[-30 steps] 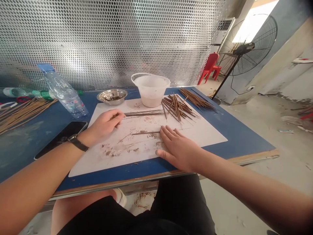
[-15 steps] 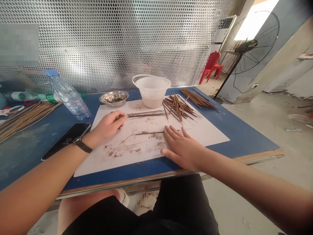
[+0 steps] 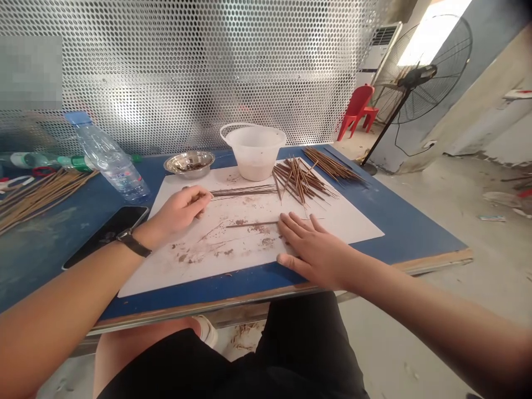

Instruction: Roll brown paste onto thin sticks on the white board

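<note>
My left hand (image 3: 185, 208) is closed in a pinch at the near-left end of a bundle of thin dark sticks (image 3: 245, 191); what its fingertips hold is hidden. My right hand (image 3: 310, 244) lies flat, fingers extended, over one end of a brown paste-coated incense stick (image 3: 251, 224). The rest of that stick points left across a white sheet (image 3: 166, 277) speckled with brown crumbs. A heap of brown coated sticks (image 3: 301, 180) is beyond my right hand, on the sheet's far right part.
A translucent bucket (image 3: 255, 155) and a metal bowl (image 3: 189, 164) stand at the back. More coated sticks (image 3: 332, 166) lie at the far right. On the left are a phone (image 3: 106, 235), a leaning plastic bottle (image 3: 110, 160) and tan strands (image 3: 45, 197). A perforated metal panel (image 3: 187, 66) rises behind.
The view has shifted slightly, moving everything a little to the left. The coated stick now shows straighter and clearer beside my right hand. My left hand keeps its pinch by the thin sticks.
</note>
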The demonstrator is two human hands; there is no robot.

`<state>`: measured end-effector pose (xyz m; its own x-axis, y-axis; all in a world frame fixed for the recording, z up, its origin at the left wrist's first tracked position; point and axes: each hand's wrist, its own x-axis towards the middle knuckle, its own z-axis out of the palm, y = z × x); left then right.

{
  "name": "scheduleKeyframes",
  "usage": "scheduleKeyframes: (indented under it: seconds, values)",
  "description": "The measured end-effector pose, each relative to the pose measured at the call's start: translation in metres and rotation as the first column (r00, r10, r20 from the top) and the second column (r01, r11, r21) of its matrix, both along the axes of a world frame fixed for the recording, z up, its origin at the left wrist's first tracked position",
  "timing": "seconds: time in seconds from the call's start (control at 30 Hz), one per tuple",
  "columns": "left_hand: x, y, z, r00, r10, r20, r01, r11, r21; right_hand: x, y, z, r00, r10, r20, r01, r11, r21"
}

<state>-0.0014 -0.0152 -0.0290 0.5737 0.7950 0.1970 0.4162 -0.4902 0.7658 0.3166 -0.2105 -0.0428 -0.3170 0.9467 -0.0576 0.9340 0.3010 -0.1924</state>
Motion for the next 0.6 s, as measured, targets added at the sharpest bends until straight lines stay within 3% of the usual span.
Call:
scheduleKeyframes:
  seconds: [0.2, 0.27, 0.43, 0.6]
  values:
    - [0.002, -0.004, 0.004, 1.000, 0.015, 0.009, -0.015, 1.000, -0.017, 0.003, 0.038, -0.001, 0.998, -0.063, 0.014, 0.063, 0.998, 0.015]
    - [0.002, -0.005, 0.004, 0.999, 0.016, 0.030, -0.015, 0.999, -0.034, 0.003, 0.037, -0.002, 0.998, -0.069, 0.012, 0.069, 0.998, 0.013]
    - [0.002, -0.007, 0.005, 0.999, 0.034, 0.021, -0.032, 0.997, -0.068, 0.005, 0.004, -0.009, 1.000, -0.025, -0.001, 0.025, 0.999, 0.048]
    - [0.003, -0.007, 0.005, 0.996, 0.056, 0.064, -0.050, 0.994, -0.096, 0.004, 0.029, -0.008, 0.996, -0.086, 0.011, 0.085, 0.996, 0.037]
